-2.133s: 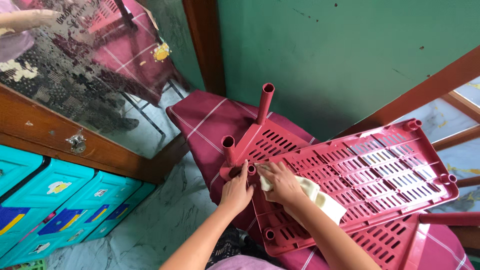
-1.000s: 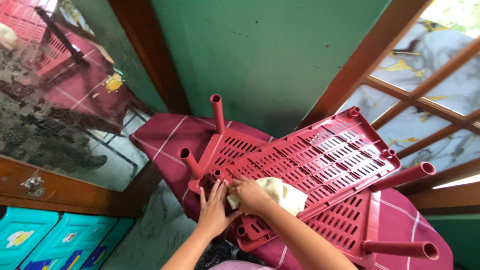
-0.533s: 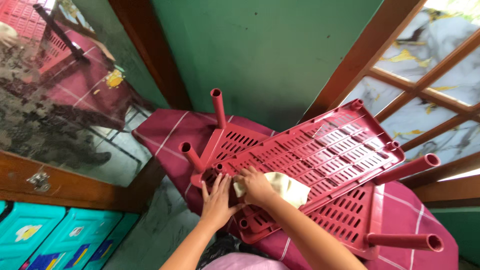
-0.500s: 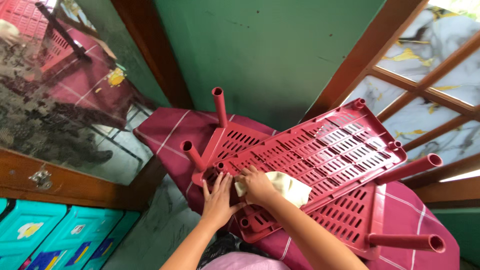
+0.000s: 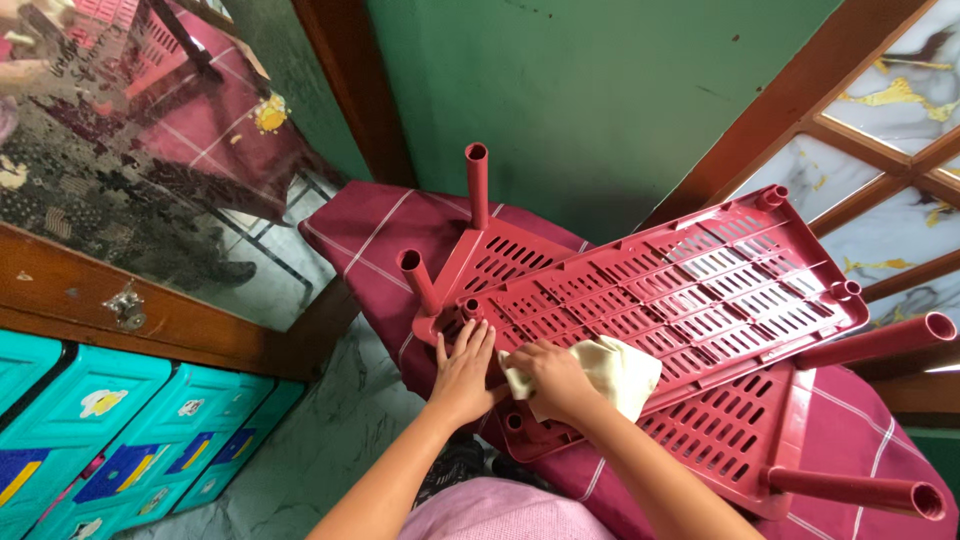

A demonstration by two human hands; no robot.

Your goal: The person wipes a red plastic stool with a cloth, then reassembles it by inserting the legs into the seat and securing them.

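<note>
Rack shelf [image 5: 680, 300]: a red slotted plastic panel is seen lying tilted on a second slotted panel [image 5: 735, 425]; its long axis runs from lower left, at the hands, to upper right, toward the window frame [image 5: 800, 110].
Posts: hollow red tubes are seen on the lower panel; two [image 5: 477, 185] [image 5: 417, 280] stand upward at the left end, two [image 5: 880, 342] [image 5: 850, 492] point out to the right.
Support: both panels are laid on a maroon checked cloth [image 5: 370, 235] covering a surface set in the corner.
Edges: the green wall [image 5: 590, 90] is close behind the far edge; the window frame is met at the upper right; the near left corner of the shelf overhangs toward the body.
Open room: marbled floor [image 5: 330, 440] is seen to the left, bounded by teal drawers [image 5: 110, 440] and a mirrored cabinet door [image 5: 130, 160].
Left hand [image 5: 462, 370]: laid flat with fingers spread and extended on the shelf's near left corner; nothing is grasped.
Right hand [image 5: 555, 378]: fingers are curled down over a pale yellow rag [image 5: 615, 372], which is pressed onto the shelf's near edge.
Rag position: bunched under and to the right of the right fingers, just beside the left hand.
</note>
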